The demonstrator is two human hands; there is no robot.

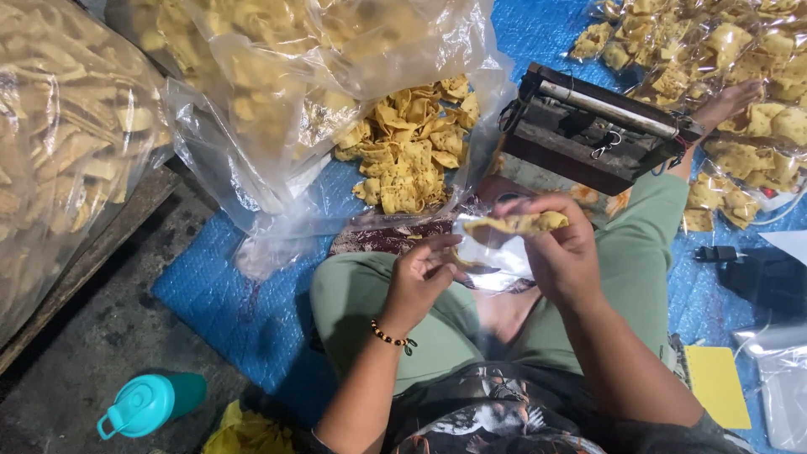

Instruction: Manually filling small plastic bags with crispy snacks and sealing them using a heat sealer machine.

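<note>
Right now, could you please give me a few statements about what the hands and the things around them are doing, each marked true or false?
1. The right hand holds yellow chips at the mouth of a small clear bag. True.
2. The left hand rests on the teal bottle. False: it is at the clear bag; the bottle lies apart on the floor at lower left.
3. A loose pile of chips lies on clear plastic ahead of the person's knees. True.
4. The dark sealing device sits on the person's lap. False: it stands on the blue mat beyond the right knee.
5. The left wrist wears a beaded bracelet. True.
</note>
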